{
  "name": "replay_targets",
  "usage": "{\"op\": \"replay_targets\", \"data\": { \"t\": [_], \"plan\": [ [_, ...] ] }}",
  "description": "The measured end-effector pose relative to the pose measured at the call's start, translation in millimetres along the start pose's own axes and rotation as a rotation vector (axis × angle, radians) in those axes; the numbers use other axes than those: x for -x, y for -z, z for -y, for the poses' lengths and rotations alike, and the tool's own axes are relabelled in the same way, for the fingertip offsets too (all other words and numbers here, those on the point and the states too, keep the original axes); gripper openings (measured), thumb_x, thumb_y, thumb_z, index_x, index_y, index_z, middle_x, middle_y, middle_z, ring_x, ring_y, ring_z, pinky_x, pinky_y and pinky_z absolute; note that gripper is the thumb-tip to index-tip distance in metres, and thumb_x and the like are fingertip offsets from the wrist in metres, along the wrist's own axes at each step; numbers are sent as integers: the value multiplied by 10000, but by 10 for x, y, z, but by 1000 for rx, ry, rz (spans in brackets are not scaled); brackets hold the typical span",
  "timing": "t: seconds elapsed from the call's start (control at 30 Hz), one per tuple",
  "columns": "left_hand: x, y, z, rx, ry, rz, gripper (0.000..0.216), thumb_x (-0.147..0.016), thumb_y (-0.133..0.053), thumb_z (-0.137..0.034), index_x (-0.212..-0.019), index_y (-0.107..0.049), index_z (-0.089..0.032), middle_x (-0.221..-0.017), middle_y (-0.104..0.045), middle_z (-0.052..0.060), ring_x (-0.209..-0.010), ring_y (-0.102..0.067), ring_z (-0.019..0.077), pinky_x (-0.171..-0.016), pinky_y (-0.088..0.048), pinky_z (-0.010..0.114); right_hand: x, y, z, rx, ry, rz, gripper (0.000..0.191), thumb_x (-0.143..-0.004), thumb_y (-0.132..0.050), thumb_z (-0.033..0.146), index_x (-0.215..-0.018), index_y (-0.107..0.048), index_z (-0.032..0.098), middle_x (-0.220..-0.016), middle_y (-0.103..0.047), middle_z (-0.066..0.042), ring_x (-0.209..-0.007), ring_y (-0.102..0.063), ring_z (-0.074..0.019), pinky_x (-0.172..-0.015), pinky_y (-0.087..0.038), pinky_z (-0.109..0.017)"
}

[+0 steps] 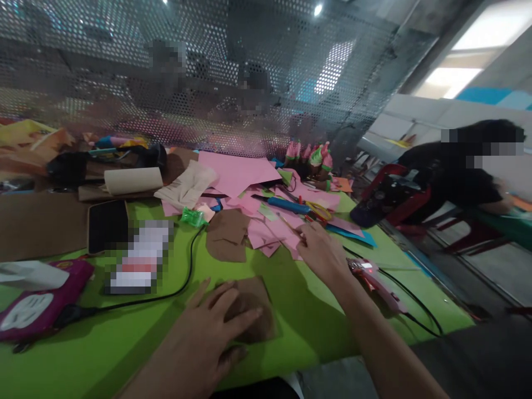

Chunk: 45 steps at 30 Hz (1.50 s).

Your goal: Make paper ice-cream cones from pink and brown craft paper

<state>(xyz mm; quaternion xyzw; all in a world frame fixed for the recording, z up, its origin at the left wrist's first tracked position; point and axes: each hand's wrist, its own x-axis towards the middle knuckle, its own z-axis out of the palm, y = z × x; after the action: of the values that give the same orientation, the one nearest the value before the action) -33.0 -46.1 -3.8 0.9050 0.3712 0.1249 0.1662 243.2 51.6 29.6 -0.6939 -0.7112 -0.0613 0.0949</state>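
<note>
My left hand point(211, 324) lies flat with fingers spread on a brown paper piece point(260, 310) at the near edge of the green table point(124, 343). My right hand point(320, 252) reaches forward to a heap of pink paper scraps point(270, 233); its fingertips touch the scraps, and whether they pinch anything is hidden. Another brown paper piece point(228, 235) lies just beyond. A pink glue gun point(374, 277) rests beside my right wrist, its black cable point(415, 302) trailing right.
Blue-handled tool point(291, 206), yellow-handled scissors point(318, 210), large pink sheet point(236, 172), cream paper roll point(133, 180), black phone point(107, 224), pink pouch point(37, 305), and a black cable point(183, 277) lie about. Paper flowers point(310, 155) stand at the back. A person in black point(457, 172) sits right. Mesh screen point(208, 66) behind.
</note>
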Motion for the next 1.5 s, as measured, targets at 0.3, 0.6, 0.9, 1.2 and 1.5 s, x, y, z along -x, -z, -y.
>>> {"op": "replay_targets", "data": {
  "t": [0.3, 0.6, 0.9, 1.2, 1.5],
  "plan": [
    [-62, 111, 47, 36, -36, 14, 399, -916, -530, -243, -1274, -576, -413, -1470, -519, -17, -1372, -422, 296, -1044, -338, 563, 314, 149, -70, -891, 67, -33, 36, -811, -589, 198, -781, -608, 203, -804, -608, -20, -815, -629, -210, -708, -472, -324],
    [-101, 101, -20, 131, -6, 27, 255, -929, -525, -265, -1160, -611, -330, -1476, -514, -2, -1417, -370, 272, -1122, -216, 575, 700, 57, 138, -1339, -25, 296, 204, -918, -612, 364, -1011, -722, 220, -912, -715, -52, -809, -695, -200, -761, -530, -353],
    [-247, 142, 62, 197, -21, 81, 291, -945, -503, -234, -1228, -560, -274, -1395, -591, 13, -1418, -378, 239, -1204, -144, 579, 726, -108, 88, -1424, -85, 359, 287, -937, -565, 430, -1022, -739, 218, -977, -726, -64, -885, -660, -211, -793, -512, -327],
    [-256, 121, 92, 160, -20, 96, 173, -941, -521, -270, -1067, -634, -305, -1465, -500, 12, -1424, -356, 201, -1196, -238, 505, 546, -100, 204, -1434, -36, 342, 121, -891, -624, 295, -933, -697, 209, -814, -647, -11, -735, -579, -150, -662, -444, -262],
    [-59, 27, 191, -1, -34, 67, 347, -895, -530, -205, -1209, -563, -348, -1537, -426, -17, -1417, -380, 246, -1135, -289, 595, 574, -169, 177, -1431, -125, 203, 197, -934, -591, 376, -977, -706, 222, -793, -648, -16, -709, -581, -150, -633, -449, -259]
  ]
}}
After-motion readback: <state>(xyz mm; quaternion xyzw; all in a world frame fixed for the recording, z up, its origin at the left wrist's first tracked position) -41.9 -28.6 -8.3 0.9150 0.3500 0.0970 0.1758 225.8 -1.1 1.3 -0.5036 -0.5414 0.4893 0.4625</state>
